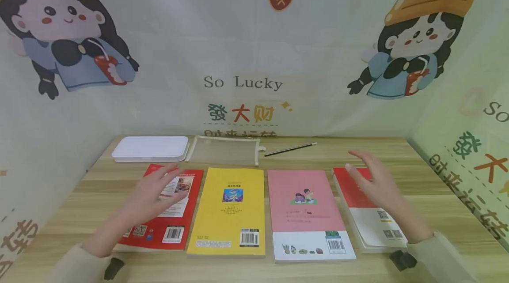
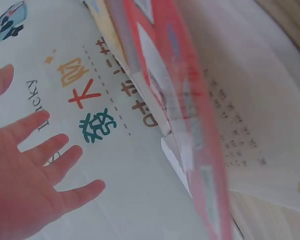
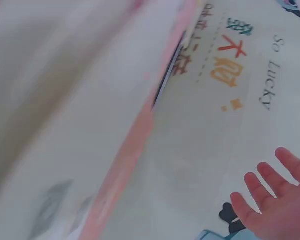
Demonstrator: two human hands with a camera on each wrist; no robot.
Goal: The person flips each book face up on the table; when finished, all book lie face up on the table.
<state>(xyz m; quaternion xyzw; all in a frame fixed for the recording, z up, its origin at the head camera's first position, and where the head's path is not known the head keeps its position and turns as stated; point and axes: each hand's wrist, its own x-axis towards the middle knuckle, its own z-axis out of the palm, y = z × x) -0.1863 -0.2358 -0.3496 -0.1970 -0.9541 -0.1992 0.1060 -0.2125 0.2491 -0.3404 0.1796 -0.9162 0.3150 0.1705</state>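
In the head view, my left hand (image 1: 153, 194) hovers over a red book (image 1: 175, 219) at the left end of a row, its fingers spread. My right hand (image 1: 374, 186) is held over a red and white book (image 1: 359, 221) at the right end, thumb apart from the fingers. Between them lie a yellow book (image 1: 226, 230) and a pink book (image 1: 298, 181) with a white lower band. Both wrist views show the left palm (image 2: 25, 185) and right palm (image 3: 285, 205) with nothing in them, fingers extended.
Behind the books, a white plastic case (image 1: 151, 147), a mesh zip pouch (image 1: 222, 150) and a dark pencil (image 1: 290, 149) lie along the back of the wooden table (image 1: 83, 203). A printed cloth (image 1: 167, 53) hangs behind and on both sides.
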